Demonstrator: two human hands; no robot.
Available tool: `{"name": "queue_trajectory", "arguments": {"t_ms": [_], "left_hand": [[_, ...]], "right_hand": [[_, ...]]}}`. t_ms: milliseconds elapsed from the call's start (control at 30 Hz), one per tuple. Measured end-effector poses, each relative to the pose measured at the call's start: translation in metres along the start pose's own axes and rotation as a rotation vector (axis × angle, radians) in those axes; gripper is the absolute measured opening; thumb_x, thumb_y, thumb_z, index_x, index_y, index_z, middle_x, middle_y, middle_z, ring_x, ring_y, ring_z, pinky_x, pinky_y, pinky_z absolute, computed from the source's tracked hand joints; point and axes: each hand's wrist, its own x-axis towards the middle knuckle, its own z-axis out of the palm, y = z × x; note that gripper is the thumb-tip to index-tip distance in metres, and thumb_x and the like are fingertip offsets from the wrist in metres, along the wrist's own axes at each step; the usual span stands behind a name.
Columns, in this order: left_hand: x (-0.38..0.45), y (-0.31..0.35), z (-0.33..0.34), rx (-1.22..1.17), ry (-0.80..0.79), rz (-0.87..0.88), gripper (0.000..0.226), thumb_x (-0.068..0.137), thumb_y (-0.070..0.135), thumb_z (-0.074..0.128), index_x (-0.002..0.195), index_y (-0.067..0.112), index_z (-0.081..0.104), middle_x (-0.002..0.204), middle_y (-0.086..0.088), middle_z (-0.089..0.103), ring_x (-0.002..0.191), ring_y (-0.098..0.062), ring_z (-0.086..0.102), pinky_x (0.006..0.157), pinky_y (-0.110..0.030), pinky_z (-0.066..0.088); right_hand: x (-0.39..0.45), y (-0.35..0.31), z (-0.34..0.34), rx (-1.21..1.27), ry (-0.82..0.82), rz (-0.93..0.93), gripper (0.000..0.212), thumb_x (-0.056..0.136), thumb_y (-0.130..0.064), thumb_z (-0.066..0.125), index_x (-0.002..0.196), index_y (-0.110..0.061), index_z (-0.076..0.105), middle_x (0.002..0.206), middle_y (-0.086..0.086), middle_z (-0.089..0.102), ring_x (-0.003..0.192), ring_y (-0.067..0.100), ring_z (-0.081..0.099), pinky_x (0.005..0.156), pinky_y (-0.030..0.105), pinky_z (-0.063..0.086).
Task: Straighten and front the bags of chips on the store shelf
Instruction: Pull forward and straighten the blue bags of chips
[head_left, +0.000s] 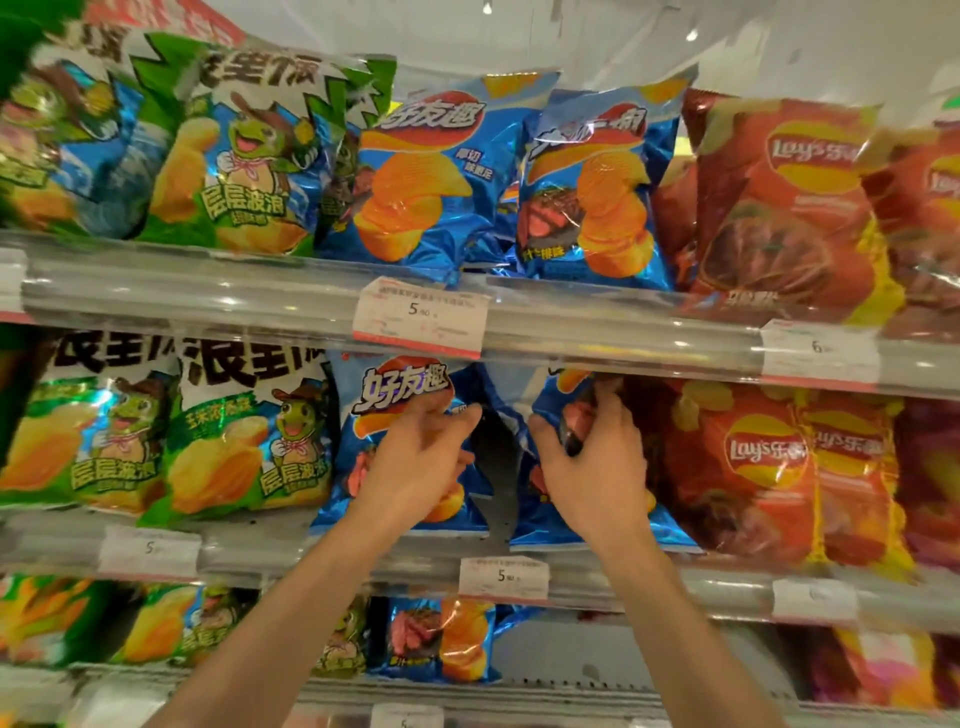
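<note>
Left hand (415, 457): raised to the middle shelf, fingers curled onto the front of the left blue bag (395, 415), thumb toward the gap, grasping its right edge.
Right hand (592, 457): beside it, fingers clenched around the upper left part of the right blue bag (587, 525), pinching its crumpled edge; also a small dark thing in the grip, too unclear to name.
Blue bags: upright on the middle shelf, one in each hand, well apart at the top, nearly meeting at the bottom.
Gap (493, 467): dark wedge between the two blue bags, open down to the shelf lip.
Left neighbours: green bags (218, 441) touching the left blue bag's side, leaning slightly.
Right neighbours: red bags (743, 467) pressed against the right blue bag, overlapping its edge.
Shelf lip (311, 553): clear rail along the front, holding a price tag (503, 577) just below the gap.
Upper shelf: same order of green, blue and red bags, the upper blue bags (426, 182) tilted, a second price tag (421, 317) on its rail.
Lower shelf (623, 696): more bags at left, bare room at centre right.
Room: white ceiling with small lights above.
</note>
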Motion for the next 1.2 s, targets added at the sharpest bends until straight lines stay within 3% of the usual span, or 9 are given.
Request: {"name": "queue_trajectory", "arguments": {"t_ms": [233,367,500,600,733,833,1000,1133,1200], "left_hand": [[0.007,-0.002,0.007,0.122,-0.006,0.103,0.079,0.063,0.075,0.075,0.124,0.031,0.052,0.108,0.022,0.066,0.099,0.004,0.063,0.086,-0.026,0.056],[0.011,-0.007,0.007,0.072,0.020,0.083,0.065,0.070,0.052,0.083,0.121,0.030,0.049,0.103,0.023,0.065,0.094,0.001,0.063,0.082,-0.027,0.055],[0.022,-0.015,0.003,0.029,0.007,0.058,0.036,0.084,0.029,0.078,0.112,0.022,0.058,0.095,0.001,0.075,0.084,-0.022,0.071,0.069,-0.035,0.056],[0.019,-0.013,-0.001,0.003,-0.019,0.069,0.033,0.086,0.031,0.076,0.113,0.024,0.059,0.097,0.004,0.075,0.084,-0.016,0.070,0.065,-0.024,0.051],[0.004,-0.007,0.000,0.024,-0.071,0.105,0.052,0.081,0.048,0.076,0.125,0.029,0.056,0.112,0.020,0.069,0.101,0.006,0.065,0.074,-0.008,0.050],[-0.003,-0.002,-0.002,0.052,-0.026,0.121,0.058,0.071,0.058,0.078,0.118,0.030,0.061,0.101,0.025,0.069,0.089,0.018,0.062,0.070,-0.003,0.047],[-0.005,0.006,-0.017,0.091,-0.007,0.124,0.074,0.059,0.074,0.074,0.118,0.032,0.061,0.106,0.022,0.070,0.099,0.006,0.064,0.083,-0.019,0.051],[-0.002,0.008,-0.038,-0.040,0.004,0.089,0.048,0.075,0.043,0.082,0.116,0.034,0.059,0.108,0.017,0.070,0.095,0.005,0.066,0.081,-0.018,0.053],[-0.001,0.007,-0.050,-0.067,0.008,0.061,0.038,0.077,0.033,0.082,0.106,0.037,0.058,0.104,0.016,0.070,0.091,0.003,0.068,0.083,-0.023,0.057]], "right_hand": [[-0.029,-0.009,-0.025,0.298,-0.199,-0.031,0.045,0.089,-0.064,0.053,0.126,-0.039,0.055,0.114,-0.018,0.063,0.106,-0.002,0.059,0.093,0.027,0.050],[-0.010,0.002,-0.030,0.399,-0.214,0.058,0.025,0.095,-0.045,0.059,0.118,-0.035,0.060,0.114,-0.011,0.067,0.103,-0.001,0.063,0.092,0.023,0.052],[0.009,0.007,-0.029,0.393,-0.357,0.107,0.049,0.093,-0.053,0.057,0.136,-0.029,0.056,0.124,-0.014,0.065,0.110,-0.004,0.060,0.093,0.015,0.047],[0.014,0.006,-0.030,0.422,-0.425,0.108,0.052,0.088,-0.058,0.062,0.134,-0.034,0.057,0.127,-0.017,0.065,0.114,-0.005,0.060,0.103,0.024,0.047],[0.001,-0.002,-0.030,0.427,-0.386,0.108,0.029,0.089,-0.049,0.067,0.116,-0.040,0.064,0.113,-0.014,0.071,0.098,-0.003,0.068,0.083,0.016,0.055],[-0.009,-0.005,-0.030,0.444,-0.379,0.162,0.038,0.083,-0.055,0.071,0.115,-0.036,0.066,0.100,-0.012,0.076,0.089,0.008,0.074,0.082,0.037,0.061],[-0.019,-0.025,-0.034,0.493,-0.419,0.164,0.035,0.080,-0.054,0.070,0.105,-0.029,0.069,0.092,-0.008,0.076,0.084,0.007,0.074,0.069,0.026,0.059],[-0.017,-0.028,-0.034,0.467,-0.511,0.151,0.042,0.089,-0.061,0.053,0.106,-0.026,0.071,0.103,-0.009,0.075,0.101,0.008,0.068,0.088,0.025,0.052],[-0.003,-0.014,-0.031,0.198,-0.345,0.156,0.046,0.095,-0.060,0.048,0.116,-0.024,0.066,0.114,-0.002,0.067,0.112,0.017,0.061,0.094,0.034,0.046]]}}
